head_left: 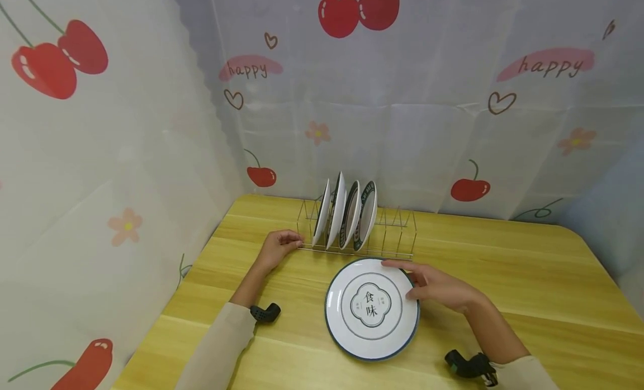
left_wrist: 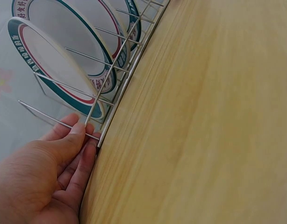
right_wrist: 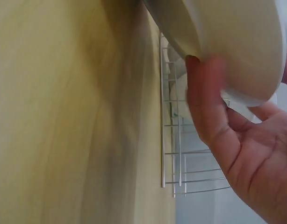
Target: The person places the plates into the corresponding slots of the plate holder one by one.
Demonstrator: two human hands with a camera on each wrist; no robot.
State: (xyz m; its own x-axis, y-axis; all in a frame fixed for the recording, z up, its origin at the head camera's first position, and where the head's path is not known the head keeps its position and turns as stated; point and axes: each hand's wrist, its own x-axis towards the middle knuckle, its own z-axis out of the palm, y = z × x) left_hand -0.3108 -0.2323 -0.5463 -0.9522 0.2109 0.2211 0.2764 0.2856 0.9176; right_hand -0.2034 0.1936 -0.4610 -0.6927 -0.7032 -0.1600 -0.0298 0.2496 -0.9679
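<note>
My left hand (head_left: pixel 275 249) pinches the left end of a wire dish rack (head_left: pixel 397 255), thumb and fingers on its corner wires in the left wrist view. Several plates (head_left: pixel 369 217) stand upright in the rack's left and middle slots; green bands and a red ring show on the nearest one (left_wrist: pixel 54 70). In front of the rack, my right hand (head_left: pixel 443 286) grips a white plate (head_left: pixel 372 342) with a dark blue rim and printed characters at its centre. The right wrist view shows the fingers at this plate's edge, with its underside (right_wrist: pixel 237 42) tilted above the table.
The rack stands near the back of a yellow wood-grain table (head_left: pixel 528 267). Its right-hand slots hold no plates. A cherry-printed curtain (head_left: pixel 402 127) hangs behind the table and along the left side. Each wrist wears a black device (head_left: pixel 266 313).
</note>
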